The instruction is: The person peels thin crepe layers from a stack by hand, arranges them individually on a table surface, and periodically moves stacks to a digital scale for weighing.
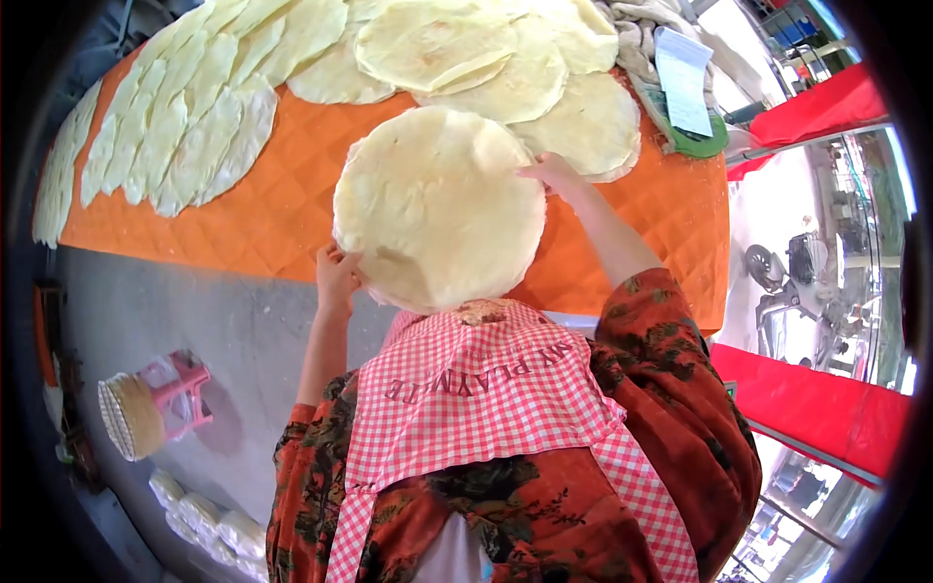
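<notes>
A round pale stack of thin flatbreads [437, 204] is in front of me, partly over the near edge of the orange-covered table [282, 219]. My left hand [338, 275] grips its lower left rim, fingers curled at the edge. At its upper right rim, my right hand [554, 173] is closed on the edge with thumb and fingers. The stack's underside is hidden. Just beyond it, more flatbreads [437, 44] lie overlapping, one of them close to my right hand [588, 126].
Overlapping flatbread rows [185, 126] cover the table's far left. A paper sheet [685, 78] lies on cloth at the far right. On the floor at left stand a pink stool [180, 389] and a stack of round pale things [131, 416], with wrapped bundles [209, 520] nearer me.
</notes>
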### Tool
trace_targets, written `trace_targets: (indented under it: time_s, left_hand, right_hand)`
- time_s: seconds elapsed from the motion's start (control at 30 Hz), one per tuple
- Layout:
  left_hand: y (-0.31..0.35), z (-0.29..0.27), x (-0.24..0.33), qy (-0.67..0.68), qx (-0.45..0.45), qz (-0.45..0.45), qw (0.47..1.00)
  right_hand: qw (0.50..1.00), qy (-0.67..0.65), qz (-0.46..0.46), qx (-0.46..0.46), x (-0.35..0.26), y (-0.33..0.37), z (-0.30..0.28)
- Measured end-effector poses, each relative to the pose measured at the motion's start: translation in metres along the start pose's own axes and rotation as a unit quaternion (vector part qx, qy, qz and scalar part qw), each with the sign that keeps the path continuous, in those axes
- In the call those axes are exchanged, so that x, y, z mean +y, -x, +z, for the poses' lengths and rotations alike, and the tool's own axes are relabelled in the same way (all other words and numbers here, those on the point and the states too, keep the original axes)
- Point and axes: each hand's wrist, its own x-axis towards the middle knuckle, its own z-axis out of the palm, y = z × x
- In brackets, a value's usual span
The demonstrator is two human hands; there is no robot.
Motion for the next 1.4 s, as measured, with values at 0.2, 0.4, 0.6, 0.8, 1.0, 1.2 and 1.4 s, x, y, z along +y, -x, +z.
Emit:
trace_targets:
  time_s: [0.2,0.4,0.6,0.8,1.0,1.2,1.4]
  left_hand:
    - [-0.008,0.006,-0.016,-0.110,0.055,-0.011,0.992]
    - [-0.002,0.027,0.010,-0.026,-0.010,-0.093,0.995]
    - [-0.004,0.034,0.009,0.075,-0.076,-0.154,0.982]
    - [0.004,0.076,-0.052,0.129,-0.112,-0.098,0.980]
    - [0.011,0.086,-0.037,0.257,-0.153,-0.171,0.939]
    - [0.021,0.100,-0.035,0.202,-0.034,-0.139,0.969]
    - [0.066,0.132,-0.051,0.193,-0.003,-0.137,0.972]
  right_hand:
    - [0.985,-0.095,-0.001,-0.146,0.011,0.034,-0.004]
    - [0.930,-0.324,-0.073,-0.157,0.029,0.067,0.018]
    - [0.965,-0.185,-0.188,0.000,0.005,0.078,0.020]
    - [0.955,-0.285,-0.084,-0.002,0.052,0.063,-0.037]
    - [0.945,-0.305,0.033,-0.114,0.078,0.085,-0.050]
    - [0.888,-0.443,-0.092,-0.080,0.078,0.123,-0.031]
    - [0.730,-0.679,0.044,-0.072,0.115,0.170,0.036]
